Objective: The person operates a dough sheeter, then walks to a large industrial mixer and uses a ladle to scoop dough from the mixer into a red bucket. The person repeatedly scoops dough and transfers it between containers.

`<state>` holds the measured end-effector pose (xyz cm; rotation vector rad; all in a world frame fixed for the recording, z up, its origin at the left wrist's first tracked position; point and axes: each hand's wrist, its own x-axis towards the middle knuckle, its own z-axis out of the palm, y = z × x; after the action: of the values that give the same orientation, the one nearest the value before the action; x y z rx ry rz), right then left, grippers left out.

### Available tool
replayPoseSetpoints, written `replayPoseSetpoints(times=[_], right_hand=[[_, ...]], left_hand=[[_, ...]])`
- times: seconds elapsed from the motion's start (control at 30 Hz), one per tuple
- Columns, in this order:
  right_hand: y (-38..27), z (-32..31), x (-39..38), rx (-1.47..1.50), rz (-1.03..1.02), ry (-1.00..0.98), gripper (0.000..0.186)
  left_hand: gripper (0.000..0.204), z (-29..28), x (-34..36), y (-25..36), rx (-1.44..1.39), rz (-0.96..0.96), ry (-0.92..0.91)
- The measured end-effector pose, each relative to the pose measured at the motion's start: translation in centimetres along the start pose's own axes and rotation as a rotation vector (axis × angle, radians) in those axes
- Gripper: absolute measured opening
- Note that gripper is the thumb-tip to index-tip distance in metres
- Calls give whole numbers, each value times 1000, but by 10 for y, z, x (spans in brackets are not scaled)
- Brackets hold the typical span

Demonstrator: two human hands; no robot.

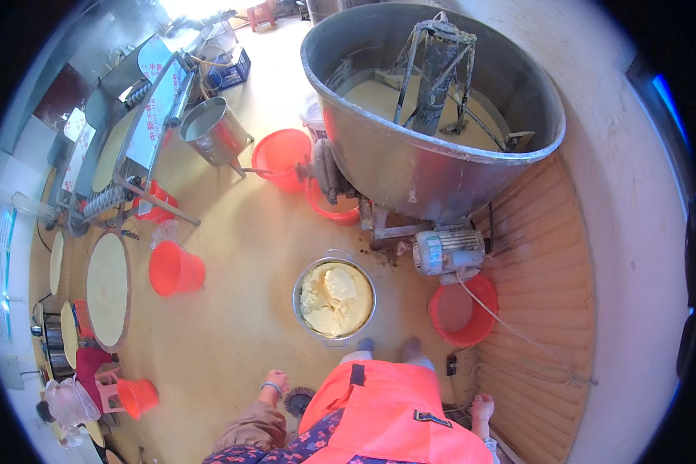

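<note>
- We see pale yellow dough [336, 301] and a silvery pot [295, 298].
- We note a coral-red apron [398, 410], with navy cloth [313, 438] patterned in pink flowers.
- We find the left sleeve [257, 424] brownish.
- We spot a bright red bucket [176, 268] and a red tub [472, 336].
- We see a grey vat [410, 170], cream mixture [373, 97] and a tan floor [232, 325].

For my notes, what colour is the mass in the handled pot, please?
The mass is pale yellow; see head view.
</note>
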<state>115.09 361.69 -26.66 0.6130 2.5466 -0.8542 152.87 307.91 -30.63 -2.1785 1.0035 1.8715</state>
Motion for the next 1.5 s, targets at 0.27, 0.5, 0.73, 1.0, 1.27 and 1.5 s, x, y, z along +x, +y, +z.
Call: replayPoseSetpoints(times=[0.27,0.5,0.73,1.0,1.27,1.5], right_hand=[[17,35,65,-1089,-333,-293,16],[-48,56,118,-1250,-578,-776,22],[-58,82,159,-1299,-665,-760,24],[-110,78,153,-1316,-657,-877,25],[-99,88,164,-1290,-709,-881,28],[-108,92,162,-1359,-674,-940,34]], left_hand=[[12,23,-43,16,-33,53,155],[22,41,-111,21,73,74,218],[25,69,-152,32,142,1,350],[30,72,-156,42,203,-12,419],[28,75,-152,51,85,-39,434],[26,73,-153,52,112,-10,458]])
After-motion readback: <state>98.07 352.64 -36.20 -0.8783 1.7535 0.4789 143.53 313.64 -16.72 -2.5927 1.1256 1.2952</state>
